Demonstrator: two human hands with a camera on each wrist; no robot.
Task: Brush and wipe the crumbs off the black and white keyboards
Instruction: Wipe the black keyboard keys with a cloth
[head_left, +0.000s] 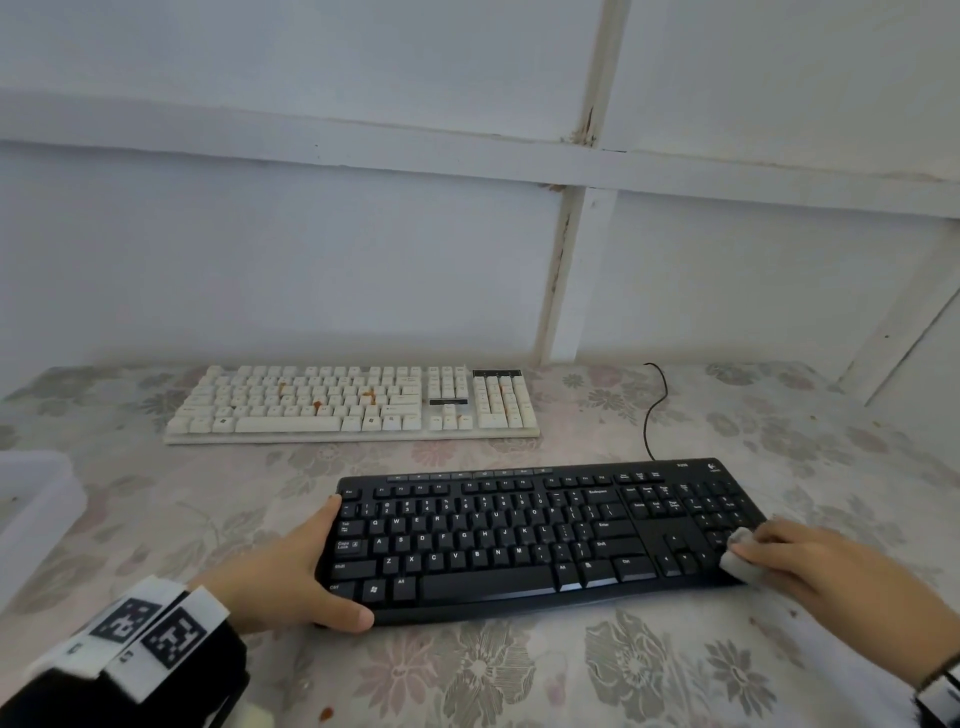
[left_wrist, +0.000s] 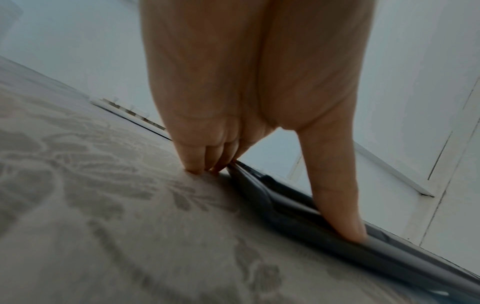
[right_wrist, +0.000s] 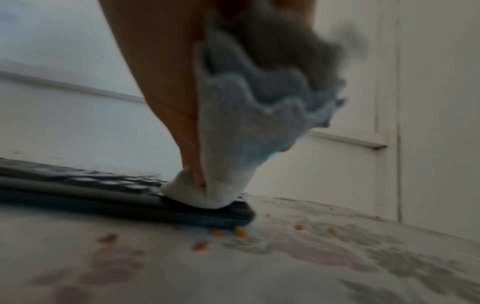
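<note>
The black keyboard (head_left: 519, 535) lies near me on the flowered tablecloth. My left hand (head_left: 311, 566) grips its left end, thumb (left_wrist: 337, 195) on the front edge and the other fingers curled at the side edge (left_wrist: 285, 205). My right hand (head_left: 810, 561) holds a bunched grey-white cloth (head_left: 737, 558) and presses it on the keyboard's front right corner by the number pad (right_wrist: 103, 185). In the right wrist view the cloth (right_wrist: 233, 144) hangs from my fingers. The white keyboard (head_left: 353, 405) lies farther back, with orange crumbs (head_left: 317, 402) among its keys.
Several orange crumbs (right_wrist: 241, 233) lie on the tablecloth beside the black keyboard's right corner. A black cable (head_left: 654, 410) runs back from the black keyboard towards the wall. A white plastic tub (head_left: 31, 509) stands at the left edge. A white panelled wall bounds the table behind.
</note>
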